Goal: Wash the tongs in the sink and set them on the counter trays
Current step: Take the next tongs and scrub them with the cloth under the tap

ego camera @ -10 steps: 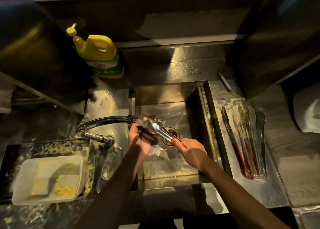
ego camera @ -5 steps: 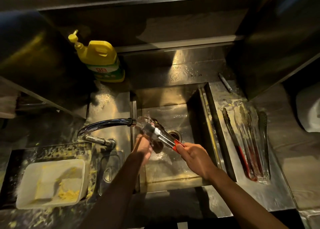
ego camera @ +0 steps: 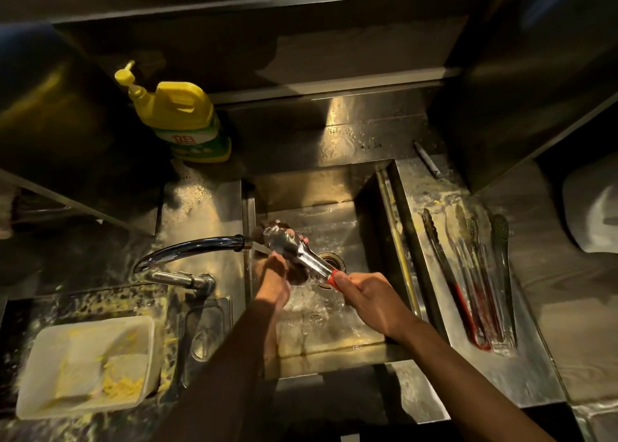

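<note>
Metal tongs (ego camera: 297, 251) with a red handle slant over the steel sink (ego camera: 334, 187), their tips under the faucet spout (ego camera: 200, 246) where water runs. My right hand (ego camera: 364, 296) grips the red handle end. My left hand (ego camera: 276, 279) is below the tongs' metal arms and holds a dark scrubbing pad against them; its fingers are partly hidden by water and the tongs. Several other tongs (ego camera: 468, 274) lie side by side on the wet steel tray (ego camera: 531, 368) right of the sink.
A yellow detergent bottle (ego camera: 182, 117) stands behind the sink at the left. A white plastic container (ego camera: 87, 364) with yellow food scraps sits at the front left on a spattered counter. A pen-like object (ego camera: 427, 159) lies behind the tray. A white object (ego camera: 592, 214) is at the far right.
The tongs and both hands stay under the running water. My left hand has shifted slightly along the tongs' arms while my right hand keeps hold of the handle.
</note>
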`<state>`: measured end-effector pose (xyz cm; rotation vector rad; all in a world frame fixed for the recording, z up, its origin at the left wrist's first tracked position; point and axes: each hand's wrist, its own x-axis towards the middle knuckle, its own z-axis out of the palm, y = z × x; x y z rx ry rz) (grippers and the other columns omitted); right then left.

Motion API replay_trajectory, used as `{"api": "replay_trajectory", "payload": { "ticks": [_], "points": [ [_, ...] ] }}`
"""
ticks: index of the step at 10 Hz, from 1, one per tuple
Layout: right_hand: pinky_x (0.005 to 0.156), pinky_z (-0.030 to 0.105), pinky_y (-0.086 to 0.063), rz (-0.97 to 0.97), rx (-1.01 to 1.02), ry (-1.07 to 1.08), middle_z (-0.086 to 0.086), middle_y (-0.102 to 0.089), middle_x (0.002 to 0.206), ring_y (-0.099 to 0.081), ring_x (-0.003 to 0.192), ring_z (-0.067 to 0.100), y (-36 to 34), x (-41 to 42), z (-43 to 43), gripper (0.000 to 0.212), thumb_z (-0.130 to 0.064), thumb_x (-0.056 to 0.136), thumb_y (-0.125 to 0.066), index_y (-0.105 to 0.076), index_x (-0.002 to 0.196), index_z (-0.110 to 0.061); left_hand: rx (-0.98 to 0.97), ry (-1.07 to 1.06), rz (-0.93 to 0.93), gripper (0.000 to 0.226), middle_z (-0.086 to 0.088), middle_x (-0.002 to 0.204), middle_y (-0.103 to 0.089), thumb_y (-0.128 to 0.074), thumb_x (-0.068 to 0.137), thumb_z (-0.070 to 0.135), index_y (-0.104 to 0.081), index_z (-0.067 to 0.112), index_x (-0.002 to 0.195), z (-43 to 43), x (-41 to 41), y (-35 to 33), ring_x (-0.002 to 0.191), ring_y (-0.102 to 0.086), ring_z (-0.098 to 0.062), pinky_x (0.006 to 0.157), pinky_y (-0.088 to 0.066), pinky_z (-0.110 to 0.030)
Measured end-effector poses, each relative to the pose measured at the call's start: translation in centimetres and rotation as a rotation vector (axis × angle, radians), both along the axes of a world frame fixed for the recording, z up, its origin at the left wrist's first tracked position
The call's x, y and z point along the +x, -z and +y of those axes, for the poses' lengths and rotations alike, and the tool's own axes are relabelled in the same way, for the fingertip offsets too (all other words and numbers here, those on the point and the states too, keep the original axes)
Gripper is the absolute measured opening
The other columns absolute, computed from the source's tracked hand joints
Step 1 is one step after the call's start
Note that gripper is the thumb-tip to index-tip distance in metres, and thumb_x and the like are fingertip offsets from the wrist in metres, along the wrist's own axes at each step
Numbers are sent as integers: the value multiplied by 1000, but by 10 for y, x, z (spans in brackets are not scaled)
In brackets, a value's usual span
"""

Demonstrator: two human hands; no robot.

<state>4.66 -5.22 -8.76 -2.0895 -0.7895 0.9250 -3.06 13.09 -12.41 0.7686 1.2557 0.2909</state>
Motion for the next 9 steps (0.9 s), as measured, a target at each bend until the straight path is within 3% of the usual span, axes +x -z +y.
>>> {"api": "replay_trajectory", "payload": {
  "ticks": [1, 2, 3, 4, 5, 6, 7, 8, 9],
  "points": [
    [64, 43, -51, -11, -37, 3, 9, -63, 69, -57, 61, 20, 2, 8, 0, 73, -78, 89, -28, -64, 72, -16, -94, 135, -286, 31, -15, 127, -66, -45, 99, 3, -64, 4, 123, 5, -5, -8, 88, -68, -17, 67, -56, -31],
    [63, 41, -52, -38, -69, -22, 7, -64, 70, -60, 64, 23, 1, 12, 4, 71, -76, 89, -30, -65, 74, -17, -134, 68, -266, 23, -10, 122, -71, -55, 97, 13, -71, 12, 113, -5, -2, -2, 110, -66, -23, 82, -55, -37],
    [59, 35, -49, -50, -68, 12, 5, -63, 68, -60, 61, 19, 3, 8, 11, 62, -69, 94, -37, -66, 75, -17, -101, -37, -44, 34, -7, 106, -76, -75, 81, 43, -74, 17, 103, -27, 15, -8, 98, -73, -23, 83, -57, -38],
    [53, 35, -49, -213, -49, -37, 6, -62, 71, -59, 60, 20, 4, 4, 17, 30, -44, 100, -50, -65, 96, -19, -181, -61, -51, 46, -13, 96, -78, -78, 79, 46, -73, 7, 103, -35, 23, -6, 74, -75, -22, 62, -60, -32],
    [42, 30, -43, -165, -35, -86, 6, -62, 65, -57, 48, 23, 23, 7, 12, 54, -8, 76, -78, -48, 121, -18, -185, 51, -109, 41, -15, 105, -76, -84, 73, 18, -73, -1, 108, -38, 23, -11, 89, -75, -19, 82, -59, -36],
    [41, 28, -42, -278, 27, -102, 5, -60, 64, -54, 47, 19, 28, 7, 13, 51, -8, 79, -72, -47, 123, -17, -184, 155, -102, 44, -12, 108, -76, -85, 70, 20, -75, 2, 108, -38, 21, -9, 102, -72, -22, 91, -56, -41],
    [56, 21, -43, -343, 48, -86, 0, -60, 69, -51, 56, 8, 16, 8, 14, 37, -48, 100, -42, -63, 106, -18, -153, 0, -125, 41, -11, 107, -75, -70, 87, 39, -69, 8, 114, -20, 22, -11, 101, -71, -26, 80, -55, -37],
    [56, 14, -35, -226, 22, -79, -3, -53, 62, -46, 54, 6, 14, 15, 2, 60, -68, 96, -34, -67, 87, -18, -136, -48, -87, 36, -12, 96, -76, -66, 91, 43, -70, 10, 104, 18, 23, -12, 89, -72, -29, 75, -56, -37],
    [52, 17, -36, -367, 32, -159, -2, -52, 59, -47, 51, 7, 11, 25, -5, 66, -76, 92, -32, -64, 80, -20, -107, 144, -95, 24, -10, 94, -77, -72, 87, 35, -77, 13, 95, 26, 18, -6, 92, -69, -27, 85, -51, -38]
  ]
}}
